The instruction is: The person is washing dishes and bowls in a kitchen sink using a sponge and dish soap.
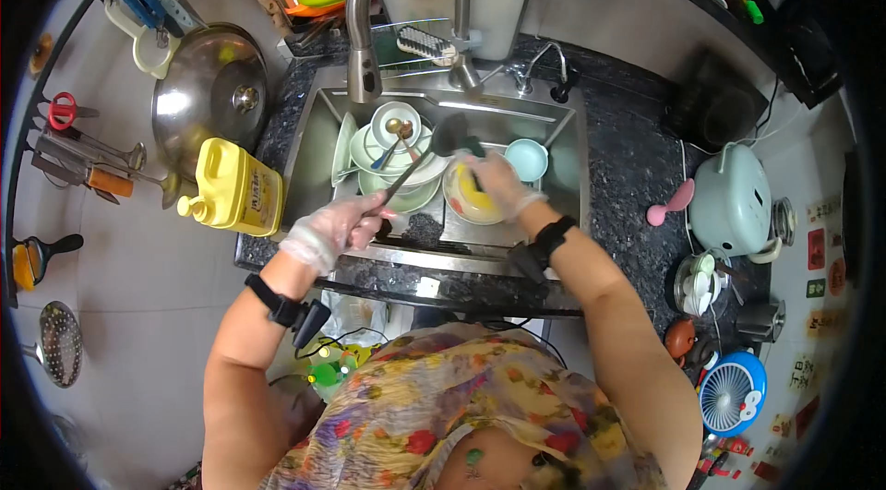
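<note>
Both hands wear clear plastic gloves over a steel sink (pixel 304 165). My left hand (pixel 339 230) grips the handle of a dark ladle (pixel 451 133), whose head reaches over the middle of the sink. My right hand (pixel 497 178) is closed around a dark green scrubbing pad (pixel 473 146), partly hidden by the fingers, beside the ladle's head. Below it sits a bowl (pixel 459 203) with yellow in it. Stacked pale green dishes (pixel 408 198) stand on the left; a small white bowl (pixel 396 118) on top holds spoons. A light blue bowl (pixel 527 159) lies at right.
A steel faucet (pixel 360 26) arches over the sink's back left. The yellow jug (pixel 235 189) stands at the left edge, near a large pan lid (pixel 211 102). On the right counter are a pink spoon (pixel 671 203), a pale green rice cooker (pixel 730 199) and a blue fan (pixel 732 394).
</note>
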Available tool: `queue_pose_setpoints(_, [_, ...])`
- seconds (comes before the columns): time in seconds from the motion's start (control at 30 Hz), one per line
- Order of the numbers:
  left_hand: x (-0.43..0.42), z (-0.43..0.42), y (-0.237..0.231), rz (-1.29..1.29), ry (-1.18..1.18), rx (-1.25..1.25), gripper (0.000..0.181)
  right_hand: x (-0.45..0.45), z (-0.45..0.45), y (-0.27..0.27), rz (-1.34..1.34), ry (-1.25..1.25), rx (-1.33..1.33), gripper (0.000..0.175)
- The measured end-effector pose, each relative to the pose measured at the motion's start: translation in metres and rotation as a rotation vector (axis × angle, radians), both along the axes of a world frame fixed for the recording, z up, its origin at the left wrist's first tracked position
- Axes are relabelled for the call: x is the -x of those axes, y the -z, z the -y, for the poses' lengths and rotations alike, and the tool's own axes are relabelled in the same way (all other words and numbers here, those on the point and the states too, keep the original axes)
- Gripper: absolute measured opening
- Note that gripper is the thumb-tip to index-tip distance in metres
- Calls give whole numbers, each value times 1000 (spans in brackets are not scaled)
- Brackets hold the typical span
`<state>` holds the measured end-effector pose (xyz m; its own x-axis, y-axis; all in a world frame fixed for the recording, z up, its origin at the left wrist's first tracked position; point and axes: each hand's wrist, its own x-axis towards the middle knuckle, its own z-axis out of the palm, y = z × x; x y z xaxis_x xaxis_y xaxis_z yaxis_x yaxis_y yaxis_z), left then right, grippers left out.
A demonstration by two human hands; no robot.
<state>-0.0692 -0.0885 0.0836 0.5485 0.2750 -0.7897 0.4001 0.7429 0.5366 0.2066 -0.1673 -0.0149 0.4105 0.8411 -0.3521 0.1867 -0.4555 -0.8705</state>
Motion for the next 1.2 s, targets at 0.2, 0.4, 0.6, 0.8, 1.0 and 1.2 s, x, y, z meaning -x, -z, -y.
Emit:
queue_pose_setpoints(0.2, [45,-16,-1,6,-63,86,43,-67,-8,75,229,-88,232,64])
queue_pose_setpoints(0.4, [73,-21,10,142,-193,179,44,-63,-10,111,370,-229,252,62])
queue_pose_setpoints(0.6, [75,-36,32,83,-346,192,40,-54,-29,149,1012,-346,326,67])
queue_pose_setpoints(0.8, [75,-52,48,-69,-261,123,39,-58,-38,145,760,-292,562,83])
queue_pose_setpoints(1.0, [75,-64,72,-426,-214,-434,37,-69,-36,155,351,-211,718,64])
queue_pose_setpoints(1.2, [102,-75,118,-537,-213,-731,46,-31,-18,150,-301,-15,732,57])
